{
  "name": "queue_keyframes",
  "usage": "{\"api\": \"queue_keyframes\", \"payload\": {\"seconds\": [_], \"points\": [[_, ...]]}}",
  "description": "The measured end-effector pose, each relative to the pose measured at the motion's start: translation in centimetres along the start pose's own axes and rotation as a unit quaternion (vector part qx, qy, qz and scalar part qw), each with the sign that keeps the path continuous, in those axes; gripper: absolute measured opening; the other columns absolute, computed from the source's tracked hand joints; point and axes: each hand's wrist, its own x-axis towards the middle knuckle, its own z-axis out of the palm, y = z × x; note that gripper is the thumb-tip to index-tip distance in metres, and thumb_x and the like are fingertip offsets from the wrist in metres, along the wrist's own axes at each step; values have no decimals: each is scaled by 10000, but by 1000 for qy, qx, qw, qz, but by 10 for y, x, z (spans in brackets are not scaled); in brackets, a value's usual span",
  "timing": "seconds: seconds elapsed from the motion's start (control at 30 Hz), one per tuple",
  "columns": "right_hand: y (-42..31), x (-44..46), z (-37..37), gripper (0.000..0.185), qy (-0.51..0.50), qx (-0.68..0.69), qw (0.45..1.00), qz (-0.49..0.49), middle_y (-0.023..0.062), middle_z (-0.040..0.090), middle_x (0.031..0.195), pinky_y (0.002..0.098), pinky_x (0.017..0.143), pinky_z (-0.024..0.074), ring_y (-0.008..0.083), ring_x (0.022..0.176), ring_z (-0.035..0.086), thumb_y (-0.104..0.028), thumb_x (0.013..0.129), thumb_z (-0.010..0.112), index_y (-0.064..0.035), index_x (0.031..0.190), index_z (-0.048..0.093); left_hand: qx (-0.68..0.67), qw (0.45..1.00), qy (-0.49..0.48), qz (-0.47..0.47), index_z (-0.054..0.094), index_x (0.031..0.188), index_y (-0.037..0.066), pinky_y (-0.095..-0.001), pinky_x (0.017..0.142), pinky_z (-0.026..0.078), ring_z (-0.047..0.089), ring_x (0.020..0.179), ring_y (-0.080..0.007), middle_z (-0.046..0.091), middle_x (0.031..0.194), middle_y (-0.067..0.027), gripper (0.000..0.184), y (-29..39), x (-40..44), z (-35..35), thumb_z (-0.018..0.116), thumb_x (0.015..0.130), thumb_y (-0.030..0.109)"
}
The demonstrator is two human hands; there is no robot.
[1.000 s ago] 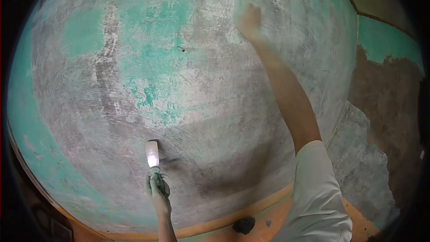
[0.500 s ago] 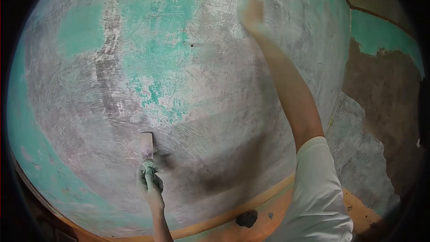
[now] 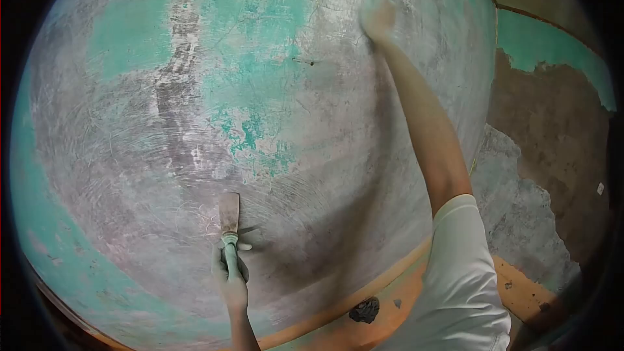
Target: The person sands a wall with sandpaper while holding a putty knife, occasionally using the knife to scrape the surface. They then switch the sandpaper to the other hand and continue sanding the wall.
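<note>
My left hand, its fingers dusted pale, grips a putty knife by the handle at lower centre. The blade points up, in front of the scraped wall; I cannot tell if it touches. One finger sticks out to the right of the handle. High on the wall, my right hand is at the end of a raised arm. Its fingers look bent against the surface and are slightly blurred and pale with dust. Whatever lies under them is hidden. Patches of green paint remain among bare grey, scratched areas.
A small dark hole marks the wall between my hands. An orange band runs along the bottom, with a dark lump by it. At right, the adjoining wall has a brown bare patch and a green strip.
My right hand has shifted slightly right and down on the wall. The putty knife, still in my left hand, appears farther right; the whole view has also shifted.
</note>
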Motion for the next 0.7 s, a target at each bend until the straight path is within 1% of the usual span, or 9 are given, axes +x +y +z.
{"api": "queue_keyframes", "payload": {"seconds": [0.13, 0.2, 0.23, 0.33, 0.37, 0.43, 0.53, 0.6, 0.7], "points": [[-55, -50, -5, 431, -102, 144, 982, -63, 164, 584, 1472, 399, 1201, 374, 353, 1377, 542, -51, 1019, 439, -42, 1417, 604, -20, 999, 21, -17, 626, 1152, 88, -206, 408, 226, 319, 475, 0, 660, 807, 16, 196, 1, 1, -1, 504, 1107, 235], [-37, -92, -20, 414, -44, 69, 979, -187, 202, 612, 1409, 425, 1136, 444, 372, 1309, 585, -33, 981, 459, -50, 1361, 622, -18, 1000, 14, -20, 624, 1126, 86, -212, 415, 220, 311, 477, -2, 561, 723, 43, 191, 0, 0, -5, 508, 1106, 237], [-20, -97, -26, 421, -33, 57, 986, -155, 187, 606, 1426, 413, 1156, 424, 367, 1327, 575, -32, 990, 453, -53, 1375, 621, -14, 1000, 13, -19, 623, 1113, 86, -214, 418, 217, 307, 478, -2, 512, 682, 57, 190, 0, 1, -10, 510, 1106, 238], [19, -71, -29, 439, -7, 27, 999, -21, 153, 594, 1463, 387, 1196, 380, 349, 1365, 553, -31, 1003, 442, -61, 1405, 618, -22, 1000, 5, -21, 600, 1138, 54, -210, 403, 244, 334, 463, -6, 718, 920, -59, 198, -9, 2, -27, 478, 1114, 208], [22, -46, -25, 444, -2, 18, 999, 46, 148, 595, 1464, 383, 1198, 378, 340, 1369, 552, -30, 999, 443, -63, 1406, 617, -31, 999, 10, -27, 599, 1125, 55, -211, 403, 241, 328, 462, -6, 710, 902, -53, 198, -7, 0, -26, 476, 1115, 210], [17, 3, -3, 470, 5, -52, 998, 42, 150, 616, 1432, 406, 1109, 479, 358, 1256, 629, -12, 967, 437, -98, 1387, 629, -53, 998, 19, -34, 596, 1101, 57, -214, 404, 234, 315, 459, -6, 693, 866, -42, 202, 3, -3, -20, 472, 1116, 215], [-33, 12, 16, 491, -42, 7, 996, -72, 119, 615, 1449, 380, 1108, 485, 322, 1277, 625, 2, 964, 437, -100, 1408, 620, -61, 996, 45, -38, 570, 1023, 90, -234, 431, 199, 281, 483, -9, 332, 636, 79, 174, 8, -4, -7, 511, 1107, 231], [-58, -18, 1, 505, -112, 59, 986, -106, 129, 606, 1452, 395, 1091, 505, 353, 1246, 638, 14, 938, 444, -93, 1401, 615, -63, 996, 47, -38, 566, 1015, 91, -234, 427, 194, 279, 482, -9, 352, 642, 73, 175, 12, -6, -1, 512, 1106, 230], [-17, -49, -11, 534, -76, 57, 974, -204, 121, 587, 1479, 394, 1100, 509, 342, 1293, 615, 40, 920, 447, -96, 1411, 608, -62, 996, 41, -40, 562, 1011, 91, -231, 419, 195, 282, 479, -8, 418, 664, 57, 177, 10, -8, -5, 511, 1106, 231]]}}
